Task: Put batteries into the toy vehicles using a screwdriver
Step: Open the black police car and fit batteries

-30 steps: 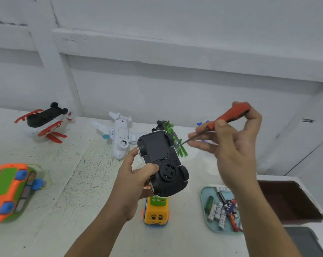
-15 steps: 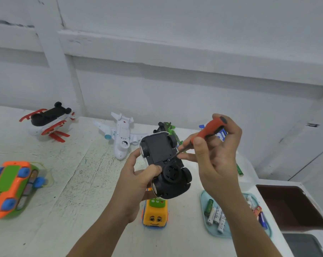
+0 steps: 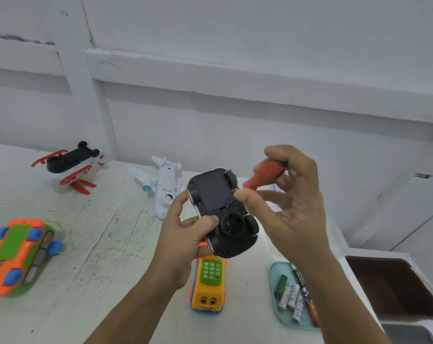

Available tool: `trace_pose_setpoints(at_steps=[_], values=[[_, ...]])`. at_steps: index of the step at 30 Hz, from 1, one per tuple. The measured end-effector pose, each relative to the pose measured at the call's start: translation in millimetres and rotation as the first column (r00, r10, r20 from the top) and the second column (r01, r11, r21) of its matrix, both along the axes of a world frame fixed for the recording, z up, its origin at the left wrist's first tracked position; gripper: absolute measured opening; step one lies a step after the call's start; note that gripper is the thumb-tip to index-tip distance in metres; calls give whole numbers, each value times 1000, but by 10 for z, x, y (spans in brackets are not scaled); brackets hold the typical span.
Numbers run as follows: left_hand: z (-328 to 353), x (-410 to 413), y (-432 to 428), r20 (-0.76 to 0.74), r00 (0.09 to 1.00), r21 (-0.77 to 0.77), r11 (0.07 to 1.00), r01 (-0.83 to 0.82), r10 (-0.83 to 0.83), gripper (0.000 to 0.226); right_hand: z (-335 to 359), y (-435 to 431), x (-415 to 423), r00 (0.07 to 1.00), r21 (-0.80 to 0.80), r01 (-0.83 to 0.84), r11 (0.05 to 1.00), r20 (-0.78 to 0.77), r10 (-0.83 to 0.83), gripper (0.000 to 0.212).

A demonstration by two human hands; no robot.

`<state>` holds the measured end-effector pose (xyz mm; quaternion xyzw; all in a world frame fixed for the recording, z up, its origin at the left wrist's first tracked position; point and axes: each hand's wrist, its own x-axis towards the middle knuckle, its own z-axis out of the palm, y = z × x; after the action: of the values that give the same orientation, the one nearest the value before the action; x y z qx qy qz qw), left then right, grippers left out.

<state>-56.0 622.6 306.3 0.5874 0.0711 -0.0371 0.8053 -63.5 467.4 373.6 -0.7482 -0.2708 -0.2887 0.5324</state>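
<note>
A black-bottomed white toy car [image 3: 221,214] is held upside down above the table by my left hand [image 3: 185,234], whose fingers and thumb curl round its side. Its rectangular battery cover faces up. My right hand [image 3: 285,204] holds a red-handled screwdriver [image 3: 265,173] in its fingers just right of the car, the thumb close to the car's edge. The screwdriver's tip is hidden behind my thumb and the car. A light blue tray [image 3: 275,271] with several batteries [image 3: 291,297] lies at the lower right.
On the white table lie an orange and green toy car [image 3: 19,254] at the left, a red, white and black toy [image 3: 68,167] at the back left, a white toy plane [image 3: 160,184], and a yellow toy bus [image 3: 209,286] under my hands. A dark brown box [image 3: 394,286] sits at the right.
My right hand has brought the screwdriver down and left, close against the car. The car has tilted a little in my left hand and the view has shifted closer.
</note>
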Motion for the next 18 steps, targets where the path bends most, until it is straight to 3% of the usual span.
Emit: trace_pose_setpoints(at_steps=[3,13,18], values=[[60,49,-16,25,1000,-20,1000,-18,18,61,73,-4,47,995,3,56,998,82,-56,62],[132,63,-74,15,999,-77,997,-32,34,60,177,-28,102,999,6,-26,1000,28,26,51],[152,109,-31,9,999,-107,993,-46,47,65,234,-54,177,996,4,36,999,79,-36,39]])
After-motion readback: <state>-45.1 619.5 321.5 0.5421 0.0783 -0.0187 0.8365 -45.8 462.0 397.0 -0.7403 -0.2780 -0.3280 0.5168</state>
